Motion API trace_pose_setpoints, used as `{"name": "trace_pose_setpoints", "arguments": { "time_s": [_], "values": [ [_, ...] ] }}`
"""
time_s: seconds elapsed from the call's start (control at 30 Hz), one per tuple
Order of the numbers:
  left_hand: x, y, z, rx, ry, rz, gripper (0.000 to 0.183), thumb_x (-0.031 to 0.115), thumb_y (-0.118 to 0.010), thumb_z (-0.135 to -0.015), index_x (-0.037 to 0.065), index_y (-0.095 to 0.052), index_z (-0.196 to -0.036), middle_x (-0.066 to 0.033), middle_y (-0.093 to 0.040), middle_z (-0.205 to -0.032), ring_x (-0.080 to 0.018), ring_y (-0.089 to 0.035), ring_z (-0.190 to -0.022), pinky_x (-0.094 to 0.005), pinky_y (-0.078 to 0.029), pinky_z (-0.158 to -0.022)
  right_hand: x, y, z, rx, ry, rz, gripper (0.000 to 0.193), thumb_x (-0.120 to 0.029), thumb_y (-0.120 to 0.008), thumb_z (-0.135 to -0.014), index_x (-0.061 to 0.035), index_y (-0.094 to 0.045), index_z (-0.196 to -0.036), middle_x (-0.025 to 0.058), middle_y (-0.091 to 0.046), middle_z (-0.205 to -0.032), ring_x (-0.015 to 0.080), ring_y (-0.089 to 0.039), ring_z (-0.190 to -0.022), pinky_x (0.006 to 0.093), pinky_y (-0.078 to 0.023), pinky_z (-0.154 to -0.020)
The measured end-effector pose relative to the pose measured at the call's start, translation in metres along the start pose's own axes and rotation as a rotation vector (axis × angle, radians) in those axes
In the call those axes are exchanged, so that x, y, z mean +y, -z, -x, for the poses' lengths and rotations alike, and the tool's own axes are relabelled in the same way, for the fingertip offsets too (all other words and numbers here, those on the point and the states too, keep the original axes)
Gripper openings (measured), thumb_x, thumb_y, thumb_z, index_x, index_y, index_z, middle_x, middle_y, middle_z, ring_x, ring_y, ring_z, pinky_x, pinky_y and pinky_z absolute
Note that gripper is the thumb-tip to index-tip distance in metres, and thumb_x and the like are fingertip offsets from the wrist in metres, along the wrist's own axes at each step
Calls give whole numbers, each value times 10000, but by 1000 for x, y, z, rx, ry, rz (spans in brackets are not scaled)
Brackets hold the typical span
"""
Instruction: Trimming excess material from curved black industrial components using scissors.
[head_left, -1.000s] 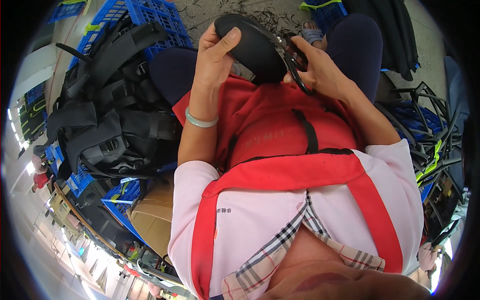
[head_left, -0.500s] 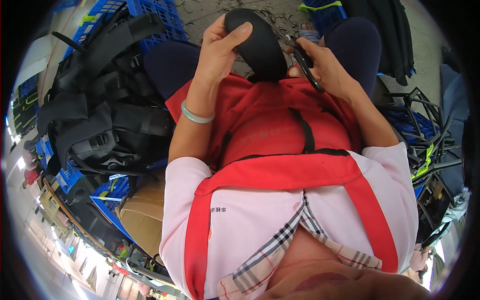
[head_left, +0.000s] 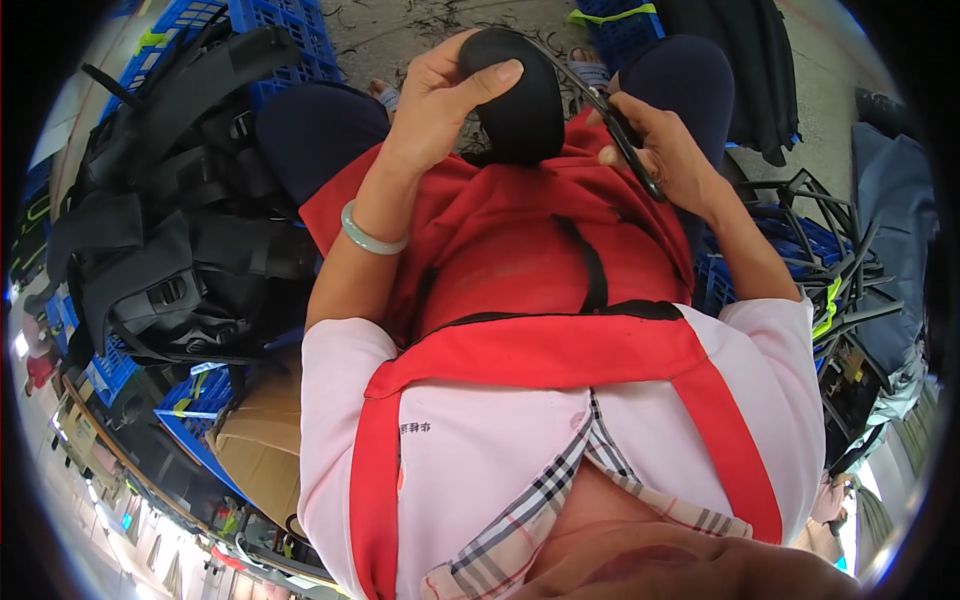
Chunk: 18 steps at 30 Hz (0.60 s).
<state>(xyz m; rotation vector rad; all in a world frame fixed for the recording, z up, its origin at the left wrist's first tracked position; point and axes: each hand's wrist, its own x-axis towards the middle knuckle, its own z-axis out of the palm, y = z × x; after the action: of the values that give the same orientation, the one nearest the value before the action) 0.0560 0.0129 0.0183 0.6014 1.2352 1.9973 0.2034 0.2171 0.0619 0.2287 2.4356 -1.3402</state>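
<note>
Top centre: pad (head_left: 522, 110), matt black, smooth, looks like cloth. Scissors (head_left: 622, 138) just right of it: glossy dark handles, thin metal blades. Bangle (head_left: 373, 232), left of centre: pale green, smooth, polished. Apron (head_left: 540, 345), mid-frame: red cloth, matt, creased. Shirt (head_left: 480, 440), lower centre: soft pale cloth. Left: straps (head_left: 100, 232), matt black fabric; buckle (head_left: 167, 292), smooth plastic. Upper left: crate (head_left: 290, 35), blue lattice plastic. Lower left: carton (head_left: 262, 430), dull brown cardboard.
</note>
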Motion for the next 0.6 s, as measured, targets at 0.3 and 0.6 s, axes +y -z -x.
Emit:
{"name": "trace_pose_setpoints", "arguments": {
  "time_s": [0.3,0.6],
  "values": [
    [0,-10,3,-81,21,25,164,106,-653,-859,17,-634,-995,-9,-645,-884,-74,-581,-805,-216,-465,-744,-10,-3,-3,45,112,1,494,-352,-734,-772,-14,-450,-995,105,-438,-639,198,-386,-577,330,-366,-541],
    [-2,-13,3,-56,34,22,163,110,-661,-853,12,-640,-981,-3,-646,-874,-72,-582,-811,-216,-464,-749,5,3,4,0,112,-142,485,-382,-728,-774,-6,-480,-953,97,-416,-666,150,-381,-622,305,-354,-554]
  ]
}}
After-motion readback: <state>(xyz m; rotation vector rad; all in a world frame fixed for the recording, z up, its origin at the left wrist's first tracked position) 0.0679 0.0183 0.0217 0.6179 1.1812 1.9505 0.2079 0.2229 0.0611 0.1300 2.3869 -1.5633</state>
